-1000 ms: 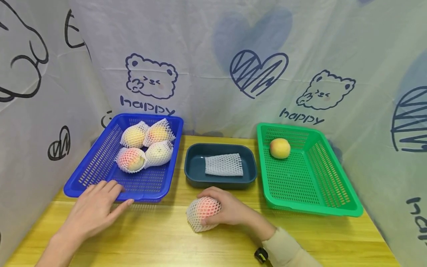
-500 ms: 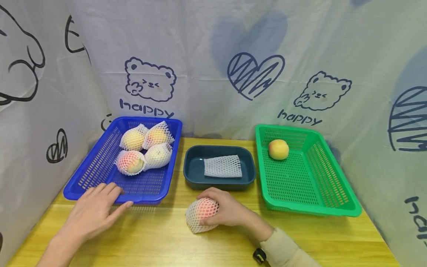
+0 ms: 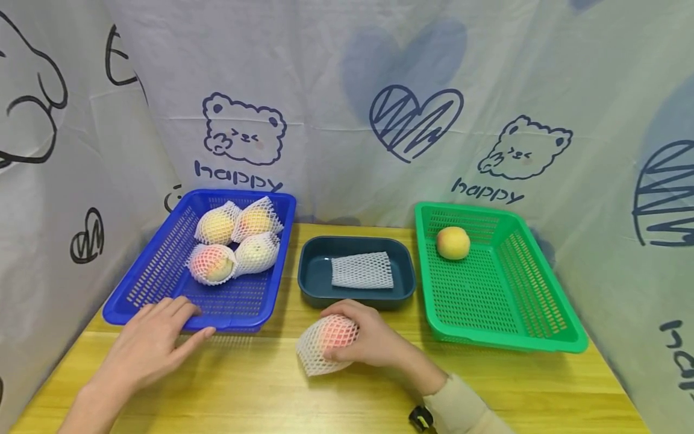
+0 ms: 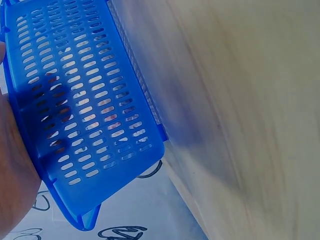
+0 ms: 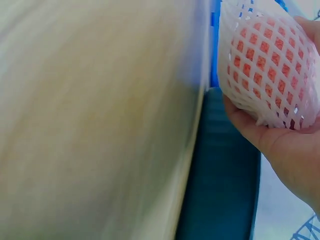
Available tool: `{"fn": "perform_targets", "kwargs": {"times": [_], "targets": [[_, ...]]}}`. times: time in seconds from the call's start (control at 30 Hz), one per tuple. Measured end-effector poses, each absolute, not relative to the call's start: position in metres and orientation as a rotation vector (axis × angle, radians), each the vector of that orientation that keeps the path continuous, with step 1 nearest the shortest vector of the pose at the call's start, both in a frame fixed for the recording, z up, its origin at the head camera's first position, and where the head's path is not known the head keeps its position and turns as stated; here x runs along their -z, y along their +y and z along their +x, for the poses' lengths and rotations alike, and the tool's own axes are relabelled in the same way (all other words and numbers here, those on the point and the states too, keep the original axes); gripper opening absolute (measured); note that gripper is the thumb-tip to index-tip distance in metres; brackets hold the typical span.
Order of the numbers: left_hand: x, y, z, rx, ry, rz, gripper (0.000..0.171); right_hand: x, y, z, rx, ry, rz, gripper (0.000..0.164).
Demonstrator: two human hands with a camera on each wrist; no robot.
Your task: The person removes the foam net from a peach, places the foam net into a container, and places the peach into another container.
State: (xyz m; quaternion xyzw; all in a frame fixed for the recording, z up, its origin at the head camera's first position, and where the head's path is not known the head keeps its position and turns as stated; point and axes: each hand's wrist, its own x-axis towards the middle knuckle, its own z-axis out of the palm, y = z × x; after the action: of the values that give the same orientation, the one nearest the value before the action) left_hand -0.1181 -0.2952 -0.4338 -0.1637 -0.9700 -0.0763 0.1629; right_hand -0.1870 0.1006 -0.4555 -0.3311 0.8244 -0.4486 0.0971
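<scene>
In the head view my right hand [image 3: 374,339] grips a peach [image 3: 339,333] in a white foam net [image 3: 313,351], above the front middle of the table. The net's loose end points toward the lower left. The right wrist view has the peach's red skin showing through the mesh, fingers and thumb around it. My left hand [image 3: 154,337] rests on the front rim of the blue basket [image 3: 255,322], thumb out to the right. Several net-wrapped peaches [image 3: 217,226] sit inside that basket. From the left wrist, the basket's slotted wall [image 4: 87,100] fills much of the view.
Between the baskets stands a dark teal tray [image 3: 309,292] with a flat white foam net [image 3: 362,270] in it. On the right, a green basket [image 3: 512,340] holds one bare peach [image 3: 453,243] at its back left. A printed cloth [image 3: 325,150] hangs behind the wooden table [image 3: 244,398].
My right hand has tilted the wrapped peach slightly upward, and the net's loose end now reaches further left. The left hand stays on the basket rim.
</scene>
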Motion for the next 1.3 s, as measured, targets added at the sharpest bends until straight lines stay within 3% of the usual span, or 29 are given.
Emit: {"fn": "perform_targets", "kwargs": {"times": [0.43,0.63,0.93,1.3], "targets": [[0.425,-0.273,-0.129,0.437,-2.577,-0.560,0.049,0.430,0.111,-0.188,1.718,2.457,-0.807,0.062],[0.412,-0.234,-0.143,0.671,-2.408,-0.670,0.064,0.419,0.116,-0.190,1.870,2.468,-0.684,0.060],[0.390,-0.158,-0.169,1.073,-2.339,-0.898,0.104,0.407,0.126,-0.195,2.047,2.450,-0.521,0.057],[0.385,-0.099,-0.198,1.145,-2.221,-1.118,0.107,0.395,0.124,-0.196,2.106,2.432,-0.465,0.062]]}}
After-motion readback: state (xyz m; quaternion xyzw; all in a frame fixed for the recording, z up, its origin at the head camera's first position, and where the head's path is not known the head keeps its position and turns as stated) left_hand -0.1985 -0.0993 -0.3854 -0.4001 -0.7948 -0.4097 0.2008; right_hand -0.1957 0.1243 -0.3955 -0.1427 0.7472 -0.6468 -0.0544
